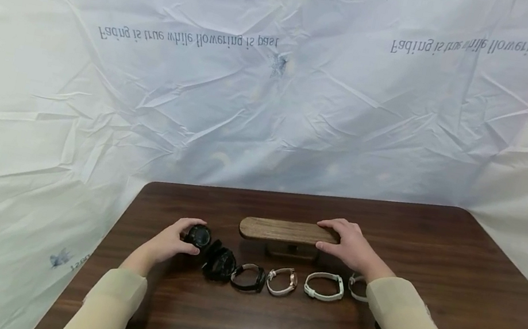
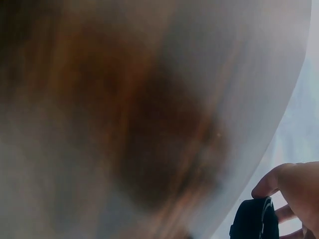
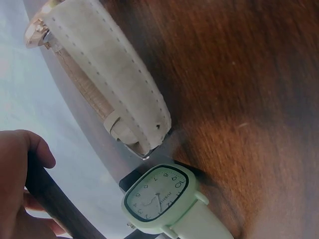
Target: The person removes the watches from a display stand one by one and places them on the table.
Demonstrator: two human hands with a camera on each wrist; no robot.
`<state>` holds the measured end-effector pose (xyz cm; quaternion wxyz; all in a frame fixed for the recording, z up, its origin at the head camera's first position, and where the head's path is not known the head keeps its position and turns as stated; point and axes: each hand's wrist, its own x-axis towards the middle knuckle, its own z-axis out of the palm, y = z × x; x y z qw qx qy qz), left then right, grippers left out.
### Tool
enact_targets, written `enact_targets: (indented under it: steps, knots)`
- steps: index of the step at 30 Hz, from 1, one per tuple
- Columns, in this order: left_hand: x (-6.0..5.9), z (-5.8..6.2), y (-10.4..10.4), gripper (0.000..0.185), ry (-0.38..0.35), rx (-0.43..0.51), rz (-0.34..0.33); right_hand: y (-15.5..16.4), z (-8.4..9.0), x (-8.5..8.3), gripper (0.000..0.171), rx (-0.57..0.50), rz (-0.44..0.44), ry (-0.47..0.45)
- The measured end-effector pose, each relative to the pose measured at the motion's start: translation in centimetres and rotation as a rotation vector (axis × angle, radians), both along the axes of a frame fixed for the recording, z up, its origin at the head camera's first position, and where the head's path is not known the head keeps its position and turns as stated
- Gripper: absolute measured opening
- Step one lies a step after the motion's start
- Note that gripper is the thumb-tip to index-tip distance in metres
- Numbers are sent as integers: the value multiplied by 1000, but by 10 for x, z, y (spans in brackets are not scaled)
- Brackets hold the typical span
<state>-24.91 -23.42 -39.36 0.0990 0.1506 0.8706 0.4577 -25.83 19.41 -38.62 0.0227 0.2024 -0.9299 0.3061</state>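
Gripping the black watch at the left end of the row on the table, the left hand curls its fingers round it while the right hand clasps the wooden watch stand, so lifting the watch onto that bar looks due next.

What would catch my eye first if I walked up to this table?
Probably the row of wristwatches lined up along the dark wooden table, black ones on the left and pale ones on the right. Behind them stands a wooden watch stand; the right hand rests on its end, while the left hand grips a black watch at the row's left end.
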Motion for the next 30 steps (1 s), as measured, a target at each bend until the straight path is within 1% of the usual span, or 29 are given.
enact_targets:
  steps: [4,7,10,16,18,20,25,27,30]
  knots:
    - [-8,-19,-9,65,-11,-17,-24,0,2,2,55,-5,-4,-1]
    - [-5,-19,-10,65,-24,-30,-33,-1,2,3,55,-9,-4,-3]
    - [1,-15,-10,65,-33,-55,-39,-2,2,3,55,-9,-5,-5]
    - [19,7,-5,62,-37,-86,-83,-1,4,3,54,-11,-9,-4]
    - [21,10,-4,62,-35,-88,-91,-1,4,4,54,-9,-12,-2]
    - [21,8,-5,62,-34,-90,-95,0,4,4,54,-4,-8,0]
    - [13,-11,-13,62,-16,-80,-123,0,4,5,54,-3,1,-4]
    - [11,-16,-15,62,-11,-82,-128,0,4,6,54,-6,5,-1]
    - [12,-17,-16,62,-13,-85,-131,1,3,5,54,-11,3,3]
